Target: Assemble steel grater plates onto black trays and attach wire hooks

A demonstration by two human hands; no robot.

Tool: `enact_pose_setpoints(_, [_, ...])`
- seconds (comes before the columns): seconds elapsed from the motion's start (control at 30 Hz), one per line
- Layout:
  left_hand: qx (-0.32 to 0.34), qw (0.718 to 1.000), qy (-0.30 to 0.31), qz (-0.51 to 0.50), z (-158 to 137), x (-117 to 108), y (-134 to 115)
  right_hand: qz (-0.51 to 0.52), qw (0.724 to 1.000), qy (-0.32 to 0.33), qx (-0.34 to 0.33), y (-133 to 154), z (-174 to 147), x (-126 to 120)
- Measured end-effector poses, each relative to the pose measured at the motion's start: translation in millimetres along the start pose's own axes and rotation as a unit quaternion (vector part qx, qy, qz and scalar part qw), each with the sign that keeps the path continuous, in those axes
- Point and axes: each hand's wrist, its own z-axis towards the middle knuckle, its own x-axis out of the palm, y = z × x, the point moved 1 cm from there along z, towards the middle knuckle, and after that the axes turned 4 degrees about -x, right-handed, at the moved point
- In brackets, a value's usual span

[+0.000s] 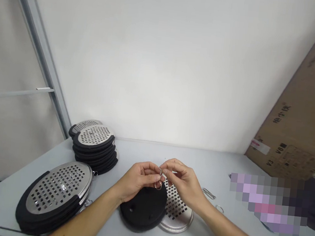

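my left grip (139,179): pinched on small metal clip (161,173) | my right grip (182,178): at the clip's upper end, whether clamped I cannot tell | clip: slim, silvery | ring (158,189): thin, round, shiny, just below my left fingertips | black disc (145,209), perforated plate (175,226): beneath my grips

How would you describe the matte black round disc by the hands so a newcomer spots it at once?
On the pale grey table, find the left hand near centre. Just below it lies the black disc, left of a round perforated silver metal plate. Unlike that plate and the black-rimmed metal stacks farther left, its visible face has no silver grid.
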Motion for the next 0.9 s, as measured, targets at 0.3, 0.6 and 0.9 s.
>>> enact_pose_setpoints(0.3, [0.055,0.996,-0.072,-0.009,3,-2,-1,0.162,0.977,0.033,0.134,-8,3,3])
enact_pose_setpoints(0.6, [0.107,0.981,-0.138,0.078,5,-4,1,0.2,0.962,0.045,0.181,-17,0,9])
enact_pose_setpoints(0.9, [0.122,0.95,-0.205,0.203,3,-1,2,0.034,0.99,-0.061,0.122,-11,8,-3])
